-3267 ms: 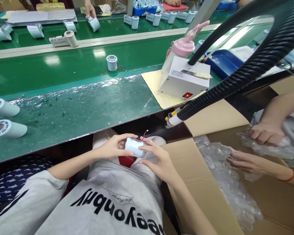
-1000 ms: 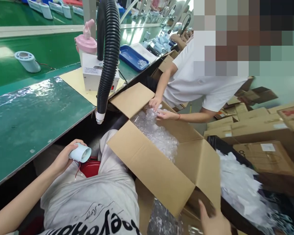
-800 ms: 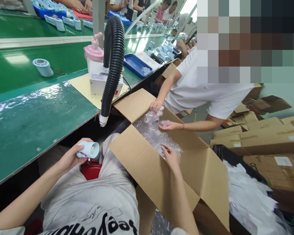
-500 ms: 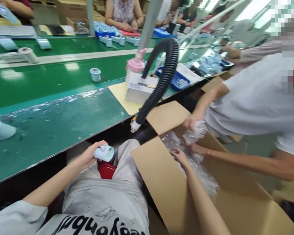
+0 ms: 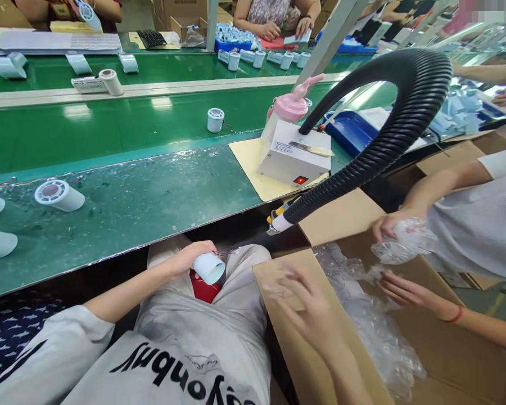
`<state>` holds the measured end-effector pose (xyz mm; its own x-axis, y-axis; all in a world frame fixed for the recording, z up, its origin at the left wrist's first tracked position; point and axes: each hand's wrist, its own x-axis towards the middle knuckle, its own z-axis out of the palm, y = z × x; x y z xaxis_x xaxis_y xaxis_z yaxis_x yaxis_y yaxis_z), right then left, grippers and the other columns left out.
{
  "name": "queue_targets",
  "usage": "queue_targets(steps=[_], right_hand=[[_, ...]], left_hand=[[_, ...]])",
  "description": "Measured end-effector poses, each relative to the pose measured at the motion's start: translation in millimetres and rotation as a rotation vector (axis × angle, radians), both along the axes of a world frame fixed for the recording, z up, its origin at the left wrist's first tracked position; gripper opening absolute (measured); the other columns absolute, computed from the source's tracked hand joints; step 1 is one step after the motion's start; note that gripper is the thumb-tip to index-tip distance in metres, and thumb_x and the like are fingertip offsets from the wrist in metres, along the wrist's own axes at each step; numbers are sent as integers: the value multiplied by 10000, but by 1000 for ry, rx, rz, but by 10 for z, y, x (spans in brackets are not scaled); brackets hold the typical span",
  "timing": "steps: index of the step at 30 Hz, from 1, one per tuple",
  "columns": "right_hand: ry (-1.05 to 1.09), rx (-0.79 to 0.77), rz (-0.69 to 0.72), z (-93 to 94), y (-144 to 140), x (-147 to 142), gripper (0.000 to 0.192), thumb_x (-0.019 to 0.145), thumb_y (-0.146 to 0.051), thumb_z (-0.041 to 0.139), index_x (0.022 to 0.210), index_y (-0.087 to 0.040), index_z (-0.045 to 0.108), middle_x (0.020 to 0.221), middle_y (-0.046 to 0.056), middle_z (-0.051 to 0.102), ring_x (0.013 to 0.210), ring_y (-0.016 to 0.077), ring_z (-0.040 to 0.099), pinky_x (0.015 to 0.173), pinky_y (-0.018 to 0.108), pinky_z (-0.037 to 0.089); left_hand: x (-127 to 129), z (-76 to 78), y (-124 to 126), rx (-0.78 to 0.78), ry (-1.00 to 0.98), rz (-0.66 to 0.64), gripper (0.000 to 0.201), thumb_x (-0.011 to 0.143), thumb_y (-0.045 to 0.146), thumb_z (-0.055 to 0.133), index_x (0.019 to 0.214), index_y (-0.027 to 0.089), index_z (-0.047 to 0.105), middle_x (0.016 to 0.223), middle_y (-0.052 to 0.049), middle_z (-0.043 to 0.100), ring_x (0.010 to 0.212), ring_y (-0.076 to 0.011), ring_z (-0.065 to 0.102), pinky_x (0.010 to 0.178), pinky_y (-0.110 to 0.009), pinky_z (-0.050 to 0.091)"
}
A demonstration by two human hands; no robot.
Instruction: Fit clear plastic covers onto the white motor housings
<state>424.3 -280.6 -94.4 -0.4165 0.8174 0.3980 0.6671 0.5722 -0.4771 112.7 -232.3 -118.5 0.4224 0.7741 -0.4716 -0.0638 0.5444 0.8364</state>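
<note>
Left hand [image 5: 185, 260]: gripping pale blue plastic cylinder [image 5: 208, 268] over lap, unchanged.
Right hand [image 5: 306, 304]: blurred, fingers spread, now lifted out of brown cardboard box [image 5: 447, 349], seemingly empty.

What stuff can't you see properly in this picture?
- Right hand: motion-blurred in the head view; whether it holds anything cannot be told.
- Pale cylinder in the left hand: its rear is covered by the fingers.
- Cardboard box: bubble wrap hides the contents; the frame edge cuts it off.
- Red object: mostly hidden between the legs.
</note>
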Motion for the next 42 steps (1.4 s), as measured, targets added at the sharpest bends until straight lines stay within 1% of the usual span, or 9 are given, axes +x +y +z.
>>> queue_targets(steps=[4,11,14,18,24,29,34,38,42], right_hand=[[-164,145,129,104,48,-658,462,896,-95,596,1345,-202,622,1340,188,634,1094,313,665,827,426,641],[-371,-54,50,-33,291,-1018,521,705,108,579,1064,-218,772,1343,187,619,1073,356,638,750,451,649],[-221,-240,90,-36,293,-1041,451,716,63,657,1050,-224,754,1356,168,594,1154,359,624,831,481,635],[199,-553,116,17,273,-1027,41,859,-254,724,844,-216,720,1200,117,617,1089,279,660,879,420,605],[622,-729,-59,37,270,-949,364,843,-474,747,609,-209,660,992,90,671,989,261,689,776,364,599],[795,-862,15,26,258,-860,355,825,-563,782,722,-228,726,1110,102,730,1079,296,710,771,409,649],[444,-511,201,12,171,-836,350,827,-296,841,1165,-283,749,1395,115,672,1306,315,631,1087,503,538],[427,-392,240,-15,120,-808,345,879,-235,788,1210,-272,701,1395,121,679,1307,300,640,1067,456,561],[452,-428,227,-29,114,-780,341,870,-303,809,1192,-272,699,1346,120,707,1307,312,639,1073,467,560]], left_hand=[[-1,95,9,119,121,-87,360,813,523,600,840,164,623,684,6,595,488,-101,448,430,-213,308],[-106,299,-91,537,365,-106,155,879,317,651,880,181,725,943,-44,676,896,-184,595,864,-315,458],[-149,268,-117,727,429,-112,198,946,324,599,967,180,735,994,-65,694,927,-193,635,882,-331,476],[-158,149,-115,767,400,-35,403,841,486,774,1132,209,745,1045,-73,676,944,-207,652,881,-342,519],[-151,42,-79,866,293,-189,658,656,550,903,1211,232,749,1194,-128,660,1121,-281,644,1006,-432,525],[-134,146,-131,732,181,-260,693,741,401,877,1373,231,647,1300,-149,695,1160,-283,669,934,-370,569],[-108,262,-219,430,153,-127,781,670,372,911,1377,194,632,1292,-151,707,1005,-248,720,796,-310,602],[-128,300,-243,348,187,-148,876,623,410,932,1405,180,611,1131,-121,749,811,-192,698,682,-267,571],[-165,338,-241,383,224,-170,853,648,474,912,1395,181,622,1160,-129,737,855,-211,694,705,-276,560]])
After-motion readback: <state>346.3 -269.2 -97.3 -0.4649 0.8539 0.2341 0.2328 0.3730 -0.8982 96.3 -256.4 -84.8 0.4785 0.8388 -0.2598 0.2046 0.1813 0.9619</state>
